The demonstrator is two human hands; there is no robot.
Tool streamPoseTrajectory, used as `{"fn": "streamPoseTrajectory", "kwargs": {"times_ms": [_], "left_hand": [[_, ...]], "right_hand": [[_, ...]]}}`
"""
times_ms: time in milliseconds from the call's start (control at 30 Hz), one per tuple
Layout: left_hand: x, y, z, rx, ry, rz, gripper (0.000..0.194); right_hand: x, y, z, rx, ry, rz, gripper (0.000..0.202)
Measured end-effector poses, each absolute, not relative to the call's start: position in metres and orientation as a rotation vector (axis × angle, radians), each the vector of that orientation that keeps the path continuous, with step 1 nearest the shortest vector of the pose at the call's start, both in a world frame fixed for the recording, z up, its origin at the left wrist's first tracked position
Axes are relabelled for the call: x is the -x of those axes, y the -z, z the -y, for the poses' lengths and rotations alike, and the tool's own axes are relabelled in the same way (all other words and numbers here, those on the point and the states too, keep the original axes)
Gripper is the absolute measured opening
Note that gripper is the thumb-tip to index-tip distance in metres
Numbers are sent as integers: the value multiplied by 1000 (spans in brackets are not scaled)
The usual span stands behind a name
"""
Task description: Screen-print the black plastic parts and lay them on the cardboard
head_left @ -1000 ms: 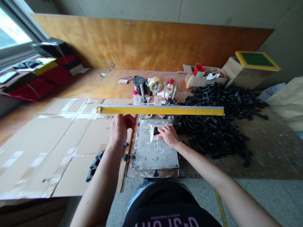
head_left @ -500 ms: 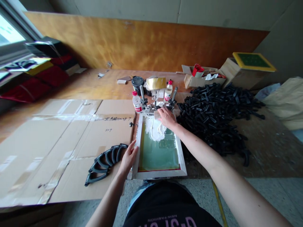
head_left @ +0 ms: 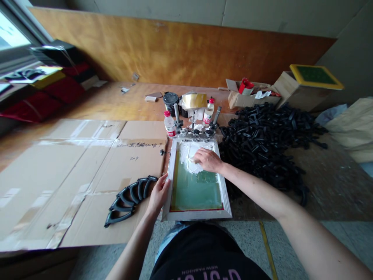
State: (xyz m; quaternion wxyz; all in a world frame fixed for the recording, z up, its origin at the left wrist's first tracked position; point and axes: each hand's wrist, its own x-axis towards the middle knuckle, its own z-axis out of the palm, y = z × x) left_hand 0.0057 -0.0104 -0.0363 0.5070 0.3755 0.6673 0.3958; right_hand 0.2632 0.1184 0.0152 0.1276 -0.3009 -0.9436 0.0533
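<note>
Screen frame (head_left: pixel 201 214) lies flat on the worktop (head_left: pixel 105 102) at twelve o'clock. Our left hand (head_left: pixel 159 192) touches its nine o'clock edge, grip unclear; our right hand (head_left: pixel 208 159) pinches a pale scraper (head_left: pixel 192 160) in white paste (head_left: pixel 185 152). From the frame, curved black parts (head_left: pixel 132 195) sit at nine, a black heap (head_left: pixel 259 136) at two.

Single head-worn view, from above the wearer's torso (head_left: pixel 201 252); faces forward and down; screen frame (head_left: pixel 198 214) fairly near, central; wooden backboard (head_left: pixel 180 54) farther off
</note>
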Motion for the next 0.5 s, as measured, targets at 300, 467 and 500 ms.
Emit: {"fn": "streamPoseTrajectory", "kwargs": {"times_ms": [300,467,500], "left_hand": [[-3,17,11,-877,-953,-1573,74],[4,-35,4,-934,-991,-1544,72],[3,-46,1,-953,-1034,-1540,69]], "right_hand": [[-260,-21,-131,985,-231,2545,22],[-264,-52,-197,1439,-191,2324,56],[-275,-55,-204,1503,-167,2267,53]]}}
